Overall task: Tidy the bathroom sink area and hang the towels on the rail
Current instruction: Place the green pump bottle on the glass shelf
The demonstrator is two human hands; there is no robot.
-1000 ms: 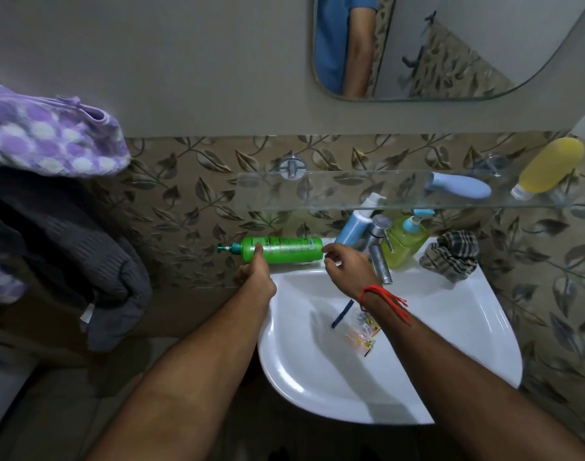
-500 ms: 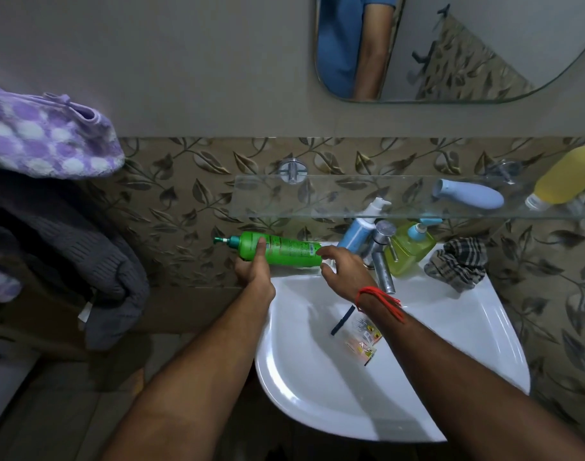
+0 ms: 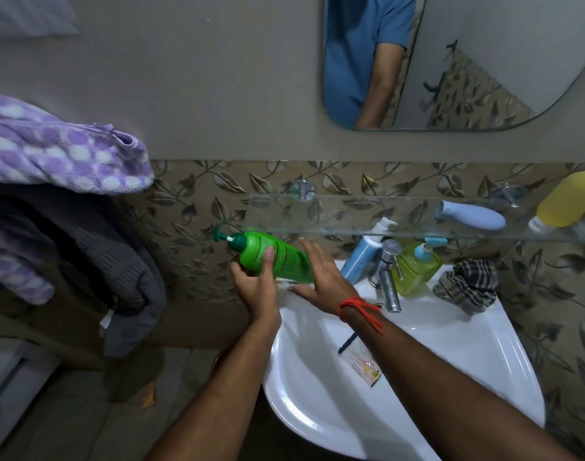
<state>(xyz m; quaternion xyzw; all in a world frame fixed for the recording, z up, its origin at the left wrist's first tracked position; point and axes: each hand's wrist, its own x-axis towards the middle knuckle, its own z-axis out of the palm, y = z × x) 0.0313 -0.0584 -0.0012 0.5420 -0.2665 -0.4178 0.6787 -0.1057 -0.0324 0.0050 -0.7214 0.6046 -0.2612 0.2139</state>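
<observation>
A green pump bottle (image 3: 278, 257) is tilted, pump end up to the left, above the back left corner of the white sink (image 3: 450, 354). My left hand (image 3: 256, 284) grips its upper body. My right hand (image 3: 321, 277) has spread fingers at the bottle's lower end, touching it. A purple dotted towel (image 3: 68, 154) and a grey towel (image 3: 118, 271) hang bunched at the left. A checked cloth (image 3: 467, 287) lies crumpled on the sink's back right.
A glass shelf (image 3: 334, 214) just above the hands carries a lying blue bottle (image 3: 470, 216) and a yellow bottle (image 3: 567, 204). By the tap (image 3: 389, 281) stand a blue tube (image 3: 362, 254) and a yellow-green soap dispenser (image 3: 417, 267). A dark toothbrush (image 3: 347, 342) and a wrapper (image 3: 366, 367) lie in the basin.
The green bottle was lying flat on the sink's back edge; my left hand has lifted its pump end up, and my right hand has opened against its lower end.
</observation>
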